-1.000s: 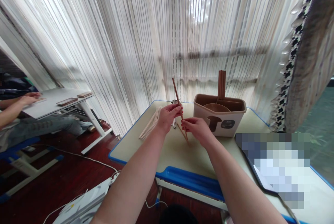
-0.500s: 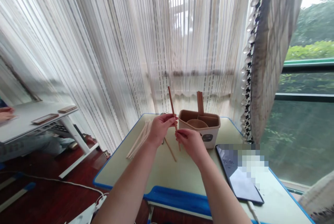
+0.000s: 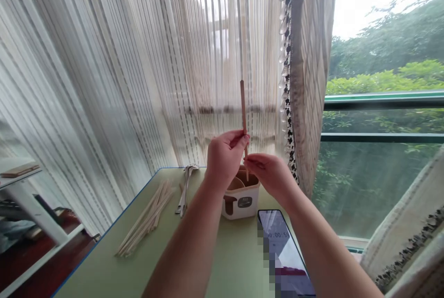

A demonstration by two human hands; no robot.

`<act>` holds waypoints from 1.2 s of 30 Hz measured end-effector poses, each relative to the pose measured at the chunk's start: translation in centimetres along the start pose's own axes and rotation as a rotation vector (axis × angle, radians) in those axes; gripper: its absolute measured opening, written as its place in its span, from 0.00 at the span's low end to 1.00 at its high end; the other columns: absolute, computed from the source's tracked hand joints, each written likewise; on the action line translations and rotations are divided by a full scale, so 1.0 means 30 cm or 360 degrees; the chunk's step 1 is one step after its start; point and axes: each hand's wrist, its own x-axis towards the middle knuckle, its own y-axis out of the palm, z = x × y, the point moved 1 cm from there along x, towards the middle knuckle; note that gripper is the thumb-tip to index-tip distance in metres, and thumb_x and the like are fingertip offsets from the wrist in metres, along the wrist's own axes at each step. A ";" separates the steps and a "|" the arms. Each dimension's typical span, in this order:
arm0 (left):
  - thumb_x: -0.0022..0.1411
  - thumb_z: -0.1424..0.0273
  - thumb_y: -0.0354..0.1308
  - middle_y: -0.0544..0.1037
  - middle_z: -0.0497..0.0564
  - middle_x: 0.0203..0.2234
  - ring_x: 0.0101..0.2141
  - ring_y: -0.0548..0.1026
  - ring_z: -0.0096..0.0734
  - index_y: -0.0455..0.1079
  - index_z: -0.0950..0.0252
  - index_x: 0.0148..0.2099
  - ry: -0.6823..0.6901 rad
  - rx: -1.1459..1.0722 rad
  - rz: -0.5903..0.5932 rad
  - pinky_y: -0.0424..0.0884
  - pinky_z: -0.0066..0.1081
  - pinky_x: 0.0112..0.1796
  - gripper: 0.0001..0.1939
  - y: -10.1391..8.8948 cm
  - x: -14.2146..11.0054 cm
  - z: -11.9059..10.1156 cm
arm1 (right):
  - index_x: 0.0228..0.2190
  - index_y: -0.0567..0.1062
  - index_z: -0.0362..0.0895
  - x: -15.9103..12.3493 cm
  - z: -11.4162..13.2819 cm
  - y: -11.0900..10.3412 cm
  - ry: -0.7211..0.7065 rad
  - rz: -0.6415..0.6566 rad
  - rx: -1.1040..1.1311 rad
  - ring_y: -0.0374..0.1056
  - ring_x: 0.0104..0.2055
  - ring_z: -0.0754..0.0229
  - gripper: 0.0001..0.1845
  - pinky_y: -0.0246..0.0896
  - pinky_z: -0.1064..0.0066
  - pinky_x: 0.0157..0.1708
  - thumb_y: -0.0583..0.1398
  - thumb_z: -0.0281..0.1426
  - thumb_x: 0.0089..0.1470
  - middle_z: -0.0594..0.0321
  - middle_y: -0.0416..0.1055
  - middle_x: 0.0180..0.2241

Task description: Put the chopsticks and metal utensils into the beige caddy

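An upright brown wooden chopstick (image 3: 243,108) stands between my two hands, above the white caddy (image 3: 248,201) with its brown inside. It may be one stick or a close pair; I cannot tell. My left hand (image 3: 224,157) pinches its middle between thumb and fingers. Lower down, my right hand (image 3: 268,170) closes its fingertips around it. The thin lower end points into the caddy's opening. Part of the caddy is hidden behind my left hand and wrist.
Pale wooden sticks (image 3: 147,219) lie in a loose pile on the table's left. Metal cutlery (image 3: 187,187) lies between them and my left forearm. A phone (image 3: 277,238) showing a timer is in front of the caddy. Curtains (image 3: 156,80) hang behind the table.
Both hands have carried the chopstick from beside the caddy to over it. The view has turned right, and the cutlery now shows. The bundle standing in the caddy is no longer distinguishable.
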 end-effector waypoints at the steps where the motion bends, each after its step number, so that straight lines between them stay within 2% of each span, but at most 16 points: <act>1: 0.53 0.65 0.61 0.80 0.53 0.30 0.31 0.77 0.33 0.76 0.65 0.39 0.0029 0.0011 -0.0018 0.74 0.33 0.36 0.12 0.012 0.002 0.018 | 0.28 0.77 0.45 0.019 -0.016 -0.007 -0.0036 0.0014 -0.0062 0.68 0.29 0.60 0.09 0.59 0.74 0.28 0.57 0.34 0.50 0.62 0.75 0.26; 4: 0.54 0.64 0.61 0.80 0.53 0.31 0.33 0.77 0.33 0.76 0.64 0.40 0.0048 -0.0027 -0.0094 0.74 0.32 0.37 0.12 0.025 0.002 0.083 | 0.26 0.77 0.44 0.068 -0.046 -0.006 -0.0225 0.0156 -0.0266 0.67 0.27 0.62 0.09 0.56 0.75 0.26 0.57 0.33 0.50 0.62 0.74 0.25; 8: 0.54 0.63 0.60 0.80 0.52 0.29 0.31 0.77 0.32 0.75 0.65 0.40 -0.0063 -0.0129 -0.0164 0.74 0.31 0.34 0.13 0.020 0.008 0.153 | 0.23 0.76 0.44 0.105 -0.047 0.017 -0.0463 0.0340 -0.0479 0.64 0.24 0.64 0.11 0.51 0.75 0.24 0.56 0.30 0.51 0.62 0.72 0.22; 16: 0.53 0.63 0.61 0.79 0.52 0.26 0.28 0.77 0.32 0.76 0.64 0.36 -0.0151 0.0169 -0.0037 0.72 0.29 0.30 0.11 0.008 0.023 0.190 | 0.20 0.74 0.44 0.108 -0.077 0.026 -0.0423 0.0406 -0.0427 0.65 0.24 0.64 0.11 0.49 0.76 0.23 0.55 0.29 0.51 0.63 0.72 0.20; 25: 0.53 0.65 0.61 0.79 0.51 0.28 0.30 0.76 0.32 0.76 0.62 0.37 0.0024 0.0133 -0.0087 0.70 0.29 0.33 0.09 0.005 0.011 0.151 | 0.25 0.74 0.44 0.100 -0.052 0.028 -0.0486 0.0240 -0.0538 0.65 0.26 0.64 0.11 0.52 0.75 0.26 0.54 0.30 0.53 0.63 0.72 0.24; 29: 0.54 0.65 0.60 0.79 0.52 0.29 0.31 0.76 0.32 0.75 0.63 0.38 0.0050 0.0154 -0.0111 0.71 0.30 0.34 0.10 -0.001 0.013 0.171 | 0.28 0.74 0.44 0.108 -0.071 0.044 -0.0483 0.0188 -0.0573 0.65 0.27 0.64 0.09 0.54 0.75 0.28 0.54 0.29 0.53 0.62 0.72 0.26; 36: 0.55 0.65 0.59 0.79 0.52 0.31 0.34 0.76 0.31 0.75 0.63 0.39 0.0084 -0.0008 -0.0116 0.70 0.31 0.38 0.10 -0.001 0.017 0.200 | 0.31 0.74 0.44 0.121 -0.088 0.054 -0.0488 0.0032 -0.0680 0.66 0.30 0.62 0.09 0.55 0.74 0.31 0.54 0.29 0.53 0.60 0.72 0.29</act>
